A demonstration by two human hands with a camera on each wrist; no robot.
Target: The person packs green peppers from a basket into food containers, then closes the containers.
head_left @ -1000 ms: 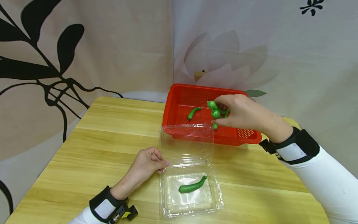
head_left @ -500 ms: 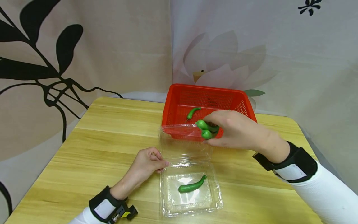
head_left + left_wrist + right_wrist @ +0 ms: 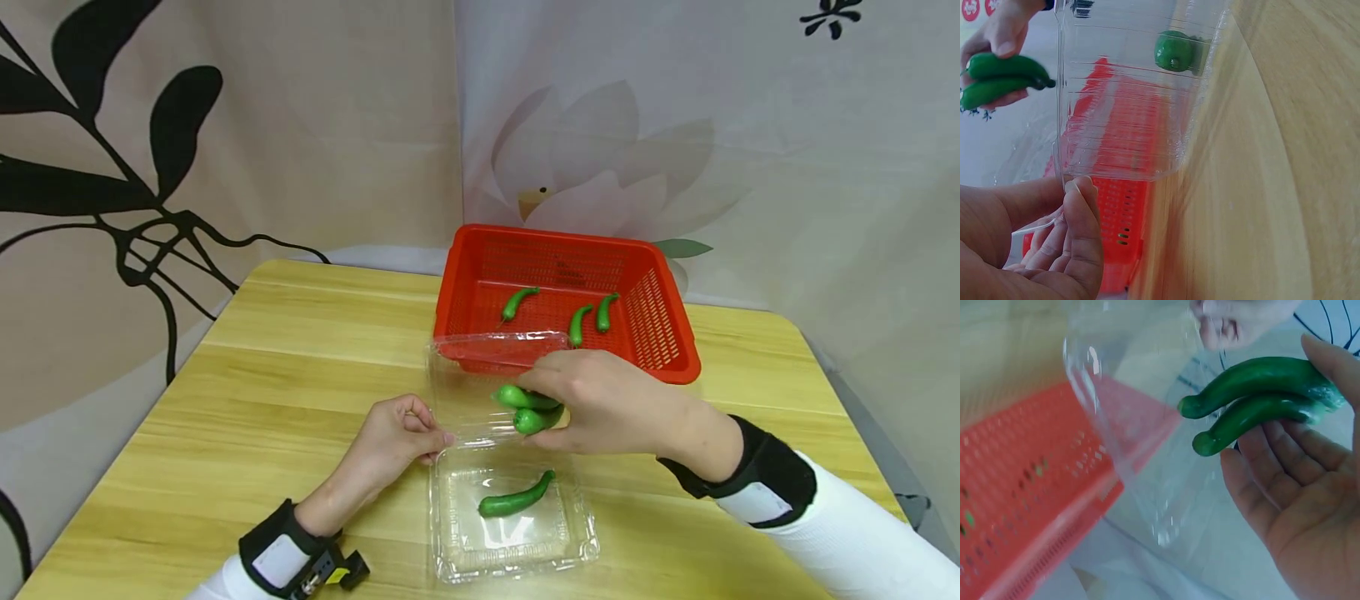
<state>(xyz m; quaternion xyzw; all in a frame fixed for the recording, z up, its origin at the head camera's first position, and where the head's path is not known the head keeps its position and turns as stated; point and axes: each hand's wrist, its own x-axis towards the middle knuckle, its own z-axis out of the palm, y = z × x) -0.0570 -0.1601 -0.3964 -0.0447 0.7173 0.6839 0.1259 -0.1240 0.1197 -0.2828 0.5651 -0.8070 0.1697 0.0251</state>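
Note:
My right hand (image 3: 611, 400) holds two curved green chili peppers (image 3: 538, 420) between thumb and fingers, over the hinge area of a clear plastic clamshell box (image 3: 459, 546). In the right wrist view one green pepper (image 3: 1260, 376) lies right above the other, their rounded ends toward the box's raised lid (image 3: 1125, 462). At the box's left edge near the hinge, my left hand (image 3: 393, 437) pinches the plastic between thumb and finger; the left wrist view shows this pinch close up. A single green chili pepper (image 3: 517, 502) lies in the bottom half of the box.
Behind the box a red plastic basket (image 3: 573, 239) stands on the wooden table (image 3: 315, 350), the open lid (image 3: 450, 387) overlapping its front wall in the head view. Inside are three more green peppers (image 3: 579, 325). A printed cloth (image 3: 337, 125) hangs behind the table.
My right hand has come out of the basket toward me and left, carrying the two peppers over the box. Peppers it covered in the basket now show. The left hand stays put.

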